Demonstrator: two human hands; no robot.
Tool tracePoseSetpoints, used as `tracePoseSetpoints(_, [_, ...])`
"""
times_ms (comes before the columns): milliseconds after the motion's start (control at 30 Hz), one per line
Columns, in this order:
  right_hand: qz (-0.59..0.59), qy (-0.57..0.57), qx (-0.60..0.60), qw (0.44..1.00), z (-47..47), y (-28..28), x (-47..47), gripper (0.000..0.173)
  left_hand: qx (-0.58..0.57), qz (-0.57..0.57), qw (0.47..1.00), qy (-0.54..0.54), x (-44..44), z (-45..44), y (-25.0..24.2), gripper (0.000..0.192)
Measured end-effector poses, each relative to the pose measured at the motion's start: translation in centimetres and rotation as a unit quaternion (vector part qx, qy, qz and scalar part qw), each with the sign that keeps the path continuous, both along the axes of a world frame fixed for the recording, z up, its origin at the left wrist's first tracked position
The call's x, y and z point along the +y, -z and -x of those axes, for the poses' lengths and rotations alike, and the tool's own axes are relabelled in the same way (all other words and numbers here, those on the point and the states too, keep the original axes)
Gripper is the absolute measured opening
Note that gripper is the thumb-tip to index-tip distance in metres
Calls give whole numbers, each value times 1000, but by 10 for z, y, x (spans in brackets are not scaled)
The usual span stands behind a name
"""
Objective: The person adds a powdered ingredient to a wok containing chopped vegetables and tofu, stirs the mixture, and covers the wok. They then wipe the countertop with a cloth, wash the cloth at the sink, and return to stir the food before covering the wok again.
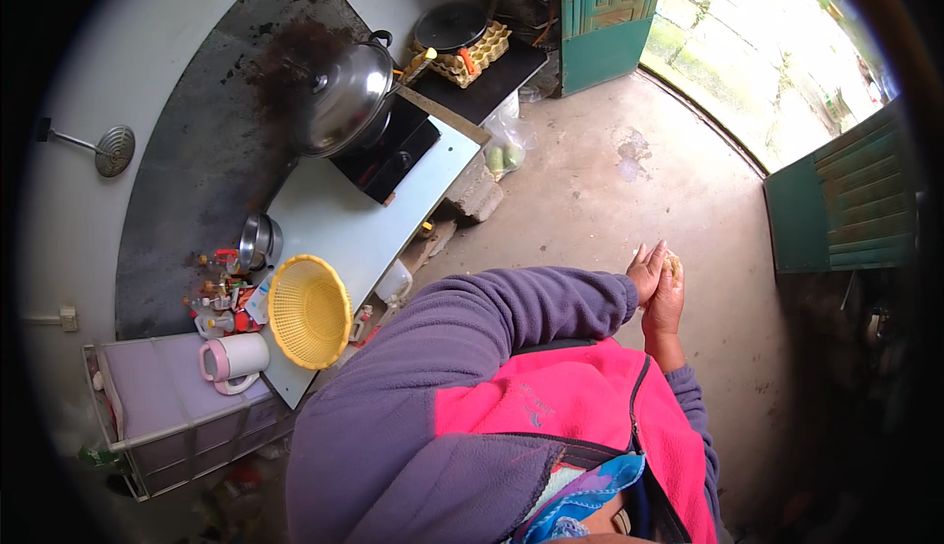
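Observation:
My two hands are together in front of my body, above the concrete floor, at the right of the view. My left hand comes across from the left in a purple fleece sleeve, its fingers pointing up and lying against the other hand. Held upright, my right hand is partly covered by it. A small tan, crumbly lump shows at the fingers of my right hand; what it is cannot be told. How far the left fingers are bent around it is hidden.
On the counter at left are a lidded steel wok on a black cooker, a yellow plastic basket and steel bowls. A pink-and-white jug lies nearby. Green doors stand apart at the doorway.

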State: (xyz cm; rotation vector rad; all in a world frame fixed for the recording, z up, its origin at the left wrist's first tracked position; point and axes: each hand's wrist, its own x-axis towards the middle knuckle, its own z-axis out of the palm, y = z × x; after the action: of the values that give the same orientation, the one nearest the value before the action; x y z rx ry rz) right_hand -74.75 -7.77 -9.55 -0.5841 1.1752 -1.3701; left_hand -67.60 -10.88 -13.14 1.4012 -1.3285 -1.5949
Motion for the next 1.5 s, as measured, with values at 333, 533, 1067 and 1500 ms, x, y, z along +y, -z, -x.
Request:
tracePoseSetpoints(333, [-6, 314, -5, 949, 194, 7, 9, 24, 127, -220, 959, 124, -53, 128, -21, 82])
tracePoseSetpoints(533, [-1, 497, -30, 867, 339, 28, 110, 23, 100, -267, 923, 259, -28, 276, -37, 79])
tracePoseSetpoints(1067, [72, 603, -174, 775, 700, 45, 303, 33, 101, -255, 913, 303, -35, 659, -57, 65])
tracePoseSetpoints(1500, [220, 775, -172, 566, 955, 31, 532, 33, 107, -292, 831, 461, 90, 1136, -69, 50])
